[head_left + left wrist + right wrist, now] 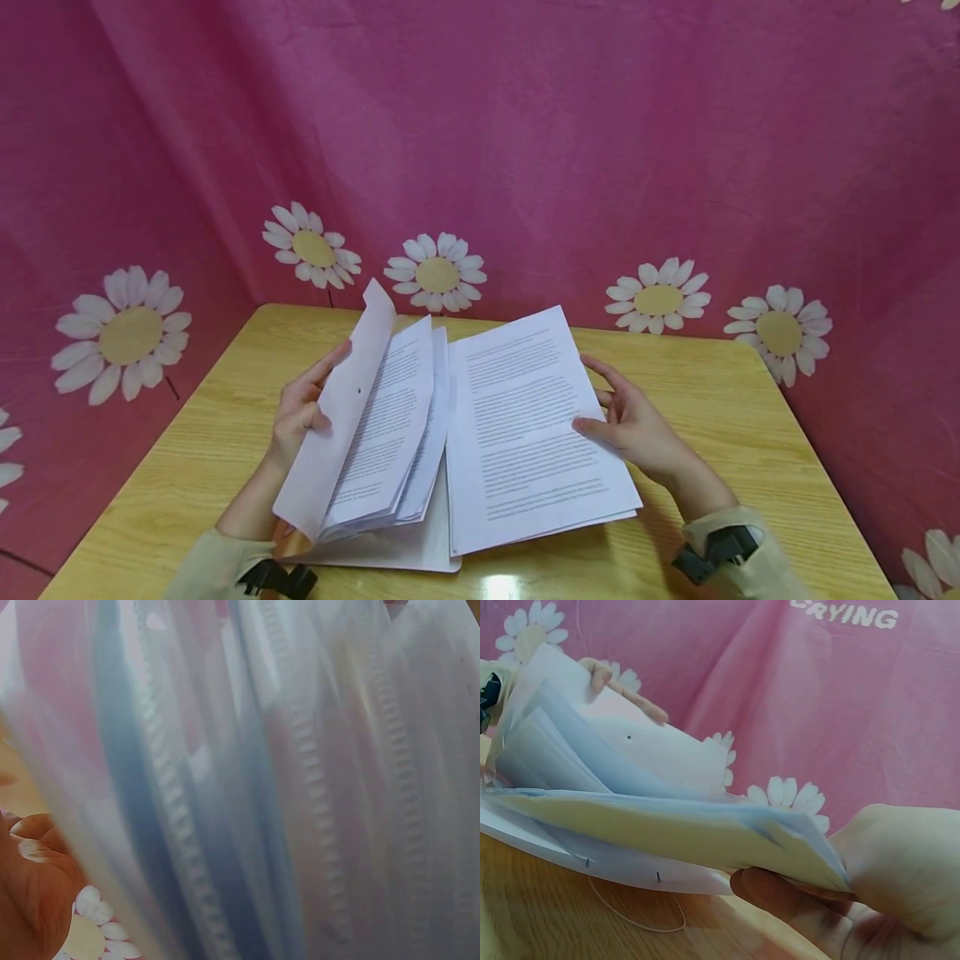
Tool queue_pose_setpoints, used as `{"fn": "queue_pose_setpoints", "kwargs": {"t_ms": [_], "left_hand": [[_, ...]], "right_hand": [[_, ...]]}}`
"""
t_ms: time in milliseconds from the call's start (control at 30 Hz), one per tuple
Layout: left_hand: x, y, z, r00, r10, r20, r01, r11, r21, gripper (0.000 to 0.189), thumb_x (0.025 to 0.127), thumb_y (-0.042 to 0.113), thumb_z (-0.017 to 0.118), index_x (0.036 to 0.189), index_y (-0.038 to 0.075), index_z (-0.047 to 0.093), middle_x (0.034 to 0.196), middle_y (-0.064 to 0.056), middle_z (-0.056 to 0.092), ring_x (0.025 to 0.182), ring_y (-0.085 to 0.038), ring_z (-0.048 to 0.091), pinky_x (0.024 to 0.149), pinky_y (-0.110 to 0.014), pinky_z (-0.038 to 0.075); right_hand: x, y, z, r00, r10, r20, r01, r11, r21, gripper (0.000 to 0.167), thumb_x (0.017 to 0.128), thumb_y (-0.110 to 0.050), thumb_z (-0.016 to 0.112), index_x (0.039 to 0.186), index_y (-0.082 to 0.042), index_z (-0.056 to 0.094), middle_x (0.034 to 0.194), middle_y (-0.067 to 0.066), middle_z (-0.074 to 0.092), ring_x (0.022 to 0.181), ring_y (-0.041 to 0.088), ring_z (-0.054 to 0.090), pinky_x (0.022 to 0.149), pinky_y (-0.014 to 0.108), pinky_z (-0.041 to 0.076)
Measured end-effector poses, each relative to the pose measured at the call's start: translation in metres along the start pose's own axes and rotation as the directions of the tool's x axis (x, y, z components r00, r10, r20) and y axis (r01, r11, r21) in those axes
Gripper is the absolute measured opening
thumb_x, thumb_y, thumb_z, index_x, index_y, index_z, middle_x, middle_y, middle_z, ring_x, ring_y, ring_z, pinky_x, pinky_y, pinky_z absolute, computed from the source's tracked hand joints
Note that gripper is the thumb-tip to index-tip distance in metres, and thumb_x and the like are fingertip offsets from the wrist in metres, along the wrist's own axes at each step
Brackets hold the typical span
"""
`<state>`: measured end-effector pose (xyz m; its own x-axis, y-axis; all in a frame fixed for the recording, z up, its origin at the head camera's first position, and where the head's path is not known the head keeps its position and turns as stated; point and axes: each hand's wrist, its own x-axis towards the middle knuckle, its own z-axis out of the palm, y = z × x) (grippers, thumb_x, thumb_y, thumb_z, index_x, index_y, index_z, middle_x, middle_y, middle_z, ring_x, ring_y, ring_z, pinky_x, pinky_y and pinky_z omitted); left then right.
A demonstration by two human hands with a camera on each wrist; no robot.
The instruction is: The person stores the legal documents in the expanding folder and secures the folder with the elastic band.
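A whitish folder lies spread on the table, its raised cover (341, 417) tilted up at the left. My left hand (300, 417) grips that cover, thumb on one face and fingers on the other. Beside the cover, several printed sheets (386, 425) fan upward inside the folder. My right hand (637, 425) pinches the outer edge of a block of printed pages (528, 425), thumb on top and fingers beneath. In the left wrist view, clear plastic sleeves (225, 787) with ribbed edges fill the picture, blurred. From the right wrist, the pages' underside (645, 829) looks yellowish.
Under the folder is a light wooden table (712, 400). A thin cord (641, 922) loops out from the folder's lower cover onto the wood. Behind and at both sides hangs a pink curtain (525, 167) with white daisies.
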<state>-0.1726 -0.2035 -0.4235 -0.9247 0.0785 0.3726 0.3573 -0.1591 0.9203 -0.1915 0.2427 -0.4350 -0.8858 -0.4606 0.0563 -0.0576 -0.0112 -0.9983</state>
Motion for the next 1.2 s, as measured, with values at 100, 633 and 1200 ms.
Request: {"fn": "queue_pose_setpoints", "kwargs": {"t_ms": [100,633,1200], "left_hand": [[0.000,-0.001,0.000,1.000,0.003,-0.001,-0.003,1.000,-0.006,0.090,0.067,-0.006,0.041,0.156,0.003,0.051,0.150,-0.002,0.059,0.113,-0.024,0.056,0.077,-0.027,0.048],[0.004,-0.005,-0.003,0.999,0.044,0.025,-0.043,0.998,-0.047,0.092,0.064,-0.007,0.038,0.155,-0.005,0.047,0.145,-0.004,0.062,0.109,-0.019,0.057,0.083,-0.025,0.047],[0.000,-0.006,0.000,1.000,0.002,-0.004,-0.002,1.000,-0.017,0.091,0.065,-0.006,0.038,0.156,-0.009,0.043,0.147,-0.003,0.061,0.112,-0.020,0.056,0.086,-0.028,0.046]], "right_hand": [[0.002,0.000,0.003,1.000,-0.002,0.006,0.002,1.000,0.007,0.093,0.095,0.011,0.067,0.168,-0.011,0.015,0.140,0.035,0.057,0.095,0.039,0.075,0.075,0.046,0.062],[0.012,-0.009,0.002,0.998,0.020,-0.064,-0.015,0.997,0.075,0.090,0.097,0.010,0.065,0.169,-0.012,0.015,0.139,0.033,0.057,0.097,0.035,0.076,0.074,0.048,0.061],[0.015,0.006,0.035,0.994,0.021,-0.109,-0.011,0.996,0.087,0.092,0.094,0.015,0.065,0.168,-0.013,0.018,0.140,0.034,0.057,0.097,0.035,0.076,0.076,0.047,0.061]]}}
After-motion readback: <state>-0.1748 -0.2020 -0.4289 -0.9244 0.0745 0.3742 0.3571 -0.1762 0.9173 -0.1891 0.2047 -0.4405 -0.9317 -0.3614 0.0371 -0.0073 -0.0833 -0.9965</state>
